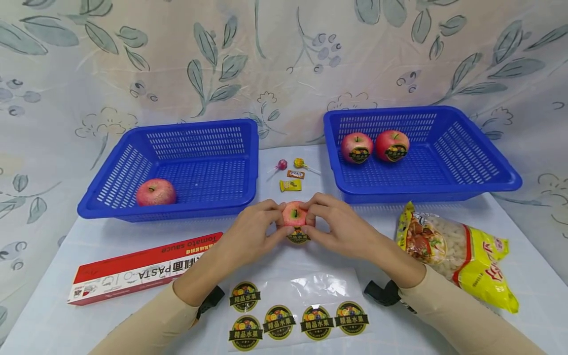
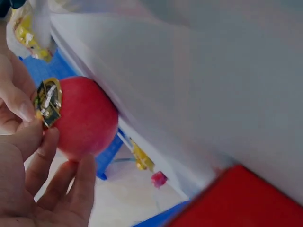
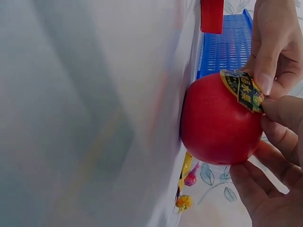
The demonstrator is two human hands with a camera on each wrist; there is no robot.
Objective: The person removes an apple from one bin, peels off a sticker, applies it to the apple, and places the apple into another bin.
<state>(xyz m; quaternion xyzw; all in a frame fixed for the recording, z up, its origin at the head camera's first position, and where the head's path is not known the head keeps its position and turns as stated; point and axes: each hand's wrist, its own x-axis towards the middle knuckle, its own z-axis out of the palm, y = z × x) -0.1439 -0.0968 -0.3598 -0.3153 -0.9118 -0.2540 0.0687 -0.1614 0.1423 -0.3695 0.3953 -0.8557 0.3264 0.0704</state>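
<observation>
Checking the head view, I find the left hand (image 1: 259, 224) and right hand (image 1: 337, 227) gripping an apple (image 1: 302, 219) just beyond the sticker sheet (image 1: 310, 286), its stem (image 1: 296, 213) plain to me, with two labelled apples (image 1: 392, 143) in a blue basket (image 1: 426, 190) farther beyond the sheet, rightward. Neither wrist view gives me that stem, but both show closely the label (image 3: 244, 90) at the thumbs (image 3: 266, 78).

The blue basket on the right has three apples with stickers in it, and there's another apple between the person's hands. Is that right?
Not quite: the head view shows two apples, not three, in the blue basket on the right. They do have stickers, and another apple is between the person's left hand and right hand.
</observation>
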